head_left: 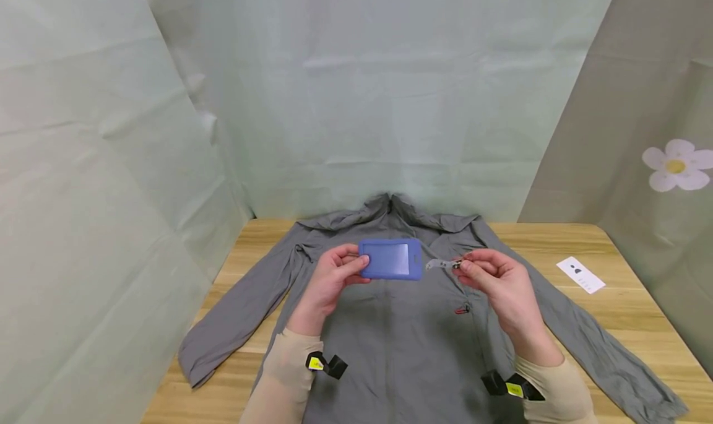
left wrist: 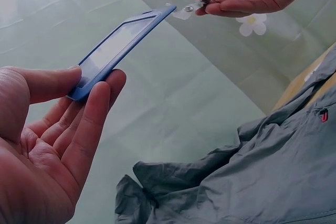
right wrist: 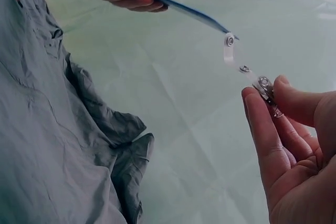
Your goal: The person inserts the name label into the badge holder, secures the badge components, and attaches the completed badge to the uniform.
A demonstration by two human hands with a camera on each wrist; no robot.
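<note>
My left hand [head_left: 328,281] pinches one short end of a blue badge holder [head_left: 381,259] with a clear window, thumb on its face and fingers behind. The slot in the holder's other end points toward my right hand [head_left: 498,285]. Between the right thumb and fingers is a metal badge clip [right wrist: 264,88]. From it a clear plastic strap [right wrist: 229,52] with metal snaps reaches toward the holder's slotted end, its snaps apart. In the head view a small gap shows between strap tip and holder. Both are held above a grey jacket [head_left: 384,343].
The jacket lies spread on a wooden table [head_left: 629,312], sleeves out to both sides, collar against the fabric backdrop [head_left: 390,102]. A white card [head_left: 580,275] with dark print lies to the right of the jacket. A red zipper pull [head_left: 462,309] shows on the jacket's chest.
</note>
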